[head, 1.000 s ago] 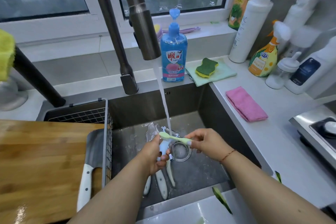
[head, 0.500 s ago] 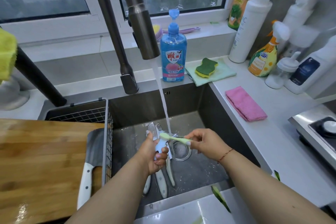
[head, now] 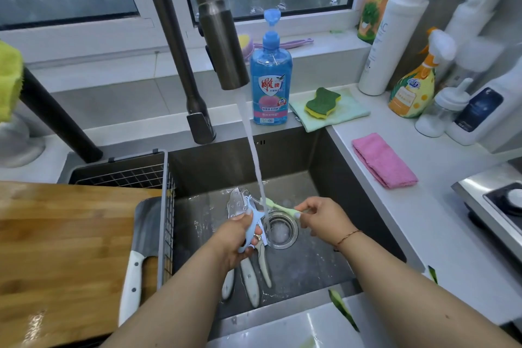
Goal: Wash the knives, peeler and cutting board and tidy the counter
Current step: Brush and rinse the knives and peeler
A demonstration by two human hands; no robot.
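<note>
Under the running faucet, the left hand grips one pale blue peeler, while the right hand pinches one green toothbrush at 2 o'clock from it. Three knives lie in the sink below; a fourth, a cleaver, rests on the single cutting board at 9 o'clock. Compared with a second ago, the peeler has tilted more upright, with the brush head now apart from it.

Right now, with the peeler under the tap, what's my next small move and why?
Probably bring the pale green toothbrush in the right hand onto the light blue peeler gripped by the left hand: its bristle end sits beside the peeler head in the running water stream.
</note>
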